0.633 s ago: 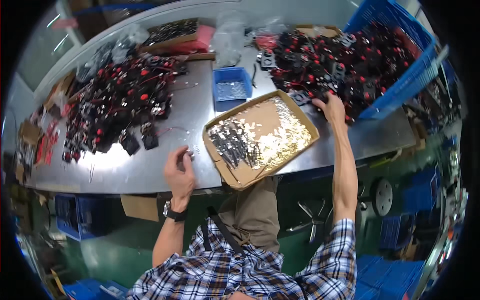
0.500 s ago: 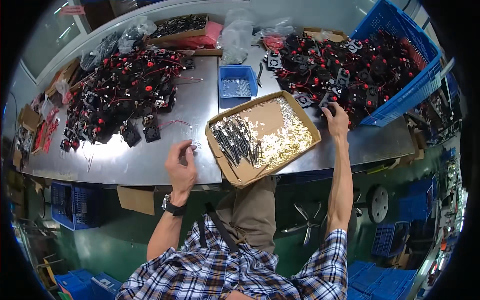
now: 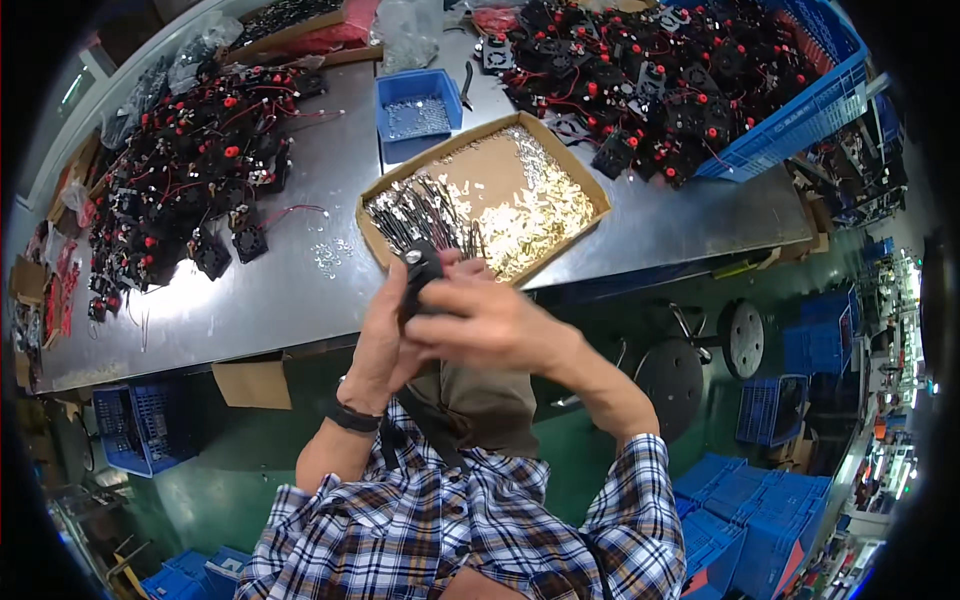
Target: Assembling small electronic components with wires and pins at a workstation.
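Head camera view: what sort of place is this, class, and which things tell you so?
Probably a factory or assembly workshop: a metal workbench bears a heap of black parts with red wires and a cardboard tray of small metal pieces.

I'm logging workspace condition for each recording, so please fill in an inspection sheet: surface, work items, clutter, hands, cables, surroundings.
Surface: metal table, reflecting light at left.
Work items: dark part in hand; cardboard tray holding black strips and shiny metal pieces.
Clutter: left heap and right heap of black-and-red assemblies; small loose pieces left of the tray.
Hands: left hand grips the dark part; right hand blurred, grip unclear.
Cables: red wire trailing from the left heap.
Surroundings: green floor, blue crate, round stool seat.
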Tool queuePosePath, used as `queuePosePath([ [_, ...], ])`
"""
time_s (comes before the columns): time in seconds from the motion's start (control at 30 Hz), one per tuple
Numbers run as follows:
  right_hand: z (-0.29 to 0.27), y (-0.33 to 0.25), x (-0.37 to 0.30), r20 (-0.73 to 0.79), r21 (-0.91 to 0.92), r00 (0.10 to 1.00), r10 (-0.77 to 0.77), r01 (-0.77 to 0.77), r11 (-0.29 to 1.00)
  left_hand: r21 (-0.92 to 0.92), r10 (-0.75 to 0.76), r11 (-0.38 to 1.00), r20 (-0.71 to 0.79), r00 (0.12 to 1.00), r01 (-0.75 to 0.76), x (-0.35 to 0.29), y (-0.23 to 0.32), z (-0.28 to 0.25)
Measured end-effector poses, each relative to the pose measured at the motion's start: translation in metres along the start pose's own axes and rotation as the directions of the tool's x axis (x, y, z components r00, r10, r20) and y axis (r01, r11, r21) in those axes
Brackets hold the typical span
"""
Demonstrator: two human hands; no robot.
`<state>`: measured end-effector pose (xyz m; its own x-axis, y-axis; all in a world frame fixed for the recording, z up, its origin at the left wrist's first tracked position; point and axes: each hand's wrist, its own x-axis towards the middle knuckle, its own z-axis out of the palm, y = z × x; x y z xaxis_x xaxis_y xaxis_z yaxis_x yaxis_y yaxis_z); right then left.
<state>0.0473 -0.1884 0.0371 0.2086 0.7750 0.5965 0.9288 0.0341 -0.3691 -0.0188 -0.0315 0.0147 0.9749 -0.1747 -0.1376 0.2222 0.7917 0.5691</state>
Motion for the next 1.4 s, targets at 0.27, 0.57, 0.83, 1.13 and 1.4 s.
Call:
queuePosePath([
  [0.27, 0.005, 0.032, -0.024, -0.051, -0.141, 0.798, 0.6, -0.601, 0.787, 0.166, 0.342, 0.938, -0.297, 0.892, -0.304, -0.042, 0.012, -0.044],
  [0.57, 0.03, 0.081, -0.024, -0.076, -0.281, 0.636, 0.768, -0.753, 0.595, 0.506, 0.143, 0.862, -0.167, 0.976, -0.04, -0.036, -0.003, -0.031],
  [0.83, -0.02, 0.044, -0.017, -0.067, 0.461, 0.466, 0.882, -0.77, 0.442, 0.473, 0.121, 0.88, -0.129, 0.984, -0.046, -0.026, 0.009, -0.024],
  [1.13, -0.013, -0.015, -0.015, 0.039, 0.733, 0.503, 0.864, -0.602, 0.317, 0.485, 0.192, 0.87, -0.172, 0.966, -0.086, -0.018, -0.001, -0.012],
  [1.4, 0.024, -0.023, -0.018, -0.097, 0.576, 0.467, 0.879, -0.693, 0.432, 0.569, 0.24, 0.813, -0.136, 0.961, -0.122, -0.016, -0.003, -0.007],
])
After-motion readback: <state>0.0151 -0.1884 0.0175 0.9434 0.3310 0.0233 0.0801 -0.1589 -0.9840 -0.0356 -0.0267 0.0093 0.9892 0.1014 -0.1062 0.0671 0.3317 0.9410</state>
